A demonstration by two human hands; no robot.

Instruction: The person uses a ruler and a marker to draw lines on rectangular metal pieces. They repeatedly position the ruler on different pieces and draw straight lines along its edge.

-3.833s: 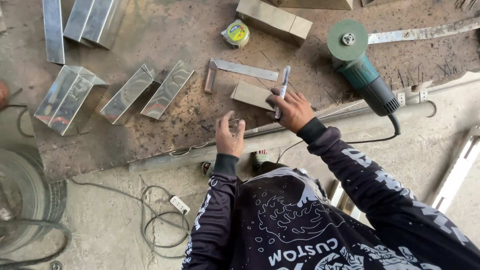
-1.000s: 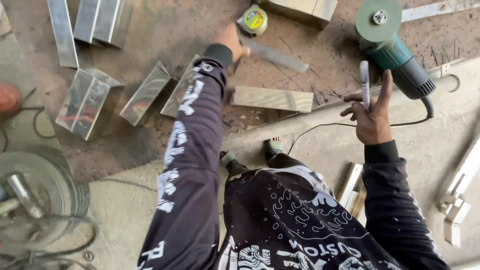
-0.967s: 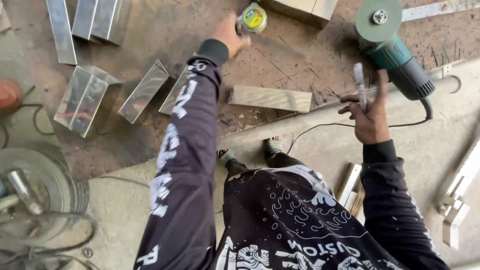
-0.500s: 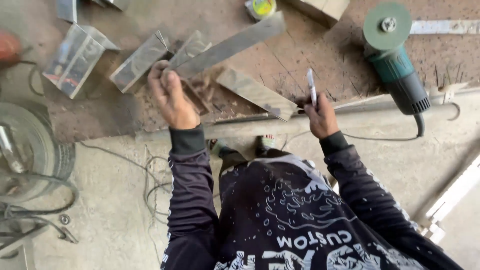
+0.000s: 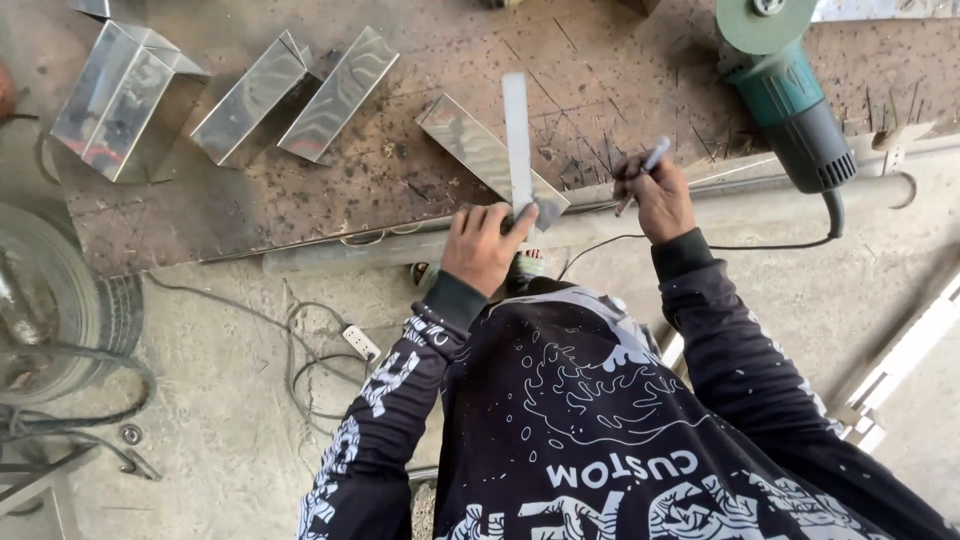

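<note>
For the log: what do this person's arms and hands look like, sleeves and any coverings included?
Both arms are covered by long black sleeves printed with white line patterns and lettering, ending in plain black ribbed cuffs at the wrists. The left hand and the right hand are bare: no gloves. No watch or ring can be made out.

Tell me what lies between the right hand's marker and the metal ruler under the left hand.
Only bare rusty work plate between marker and ruler, in the head view.

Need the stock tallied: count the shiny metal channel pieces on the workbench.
4: one at the far left, two side by side beside it, one under the ruler. More may lie beyond the top edge.
</note>
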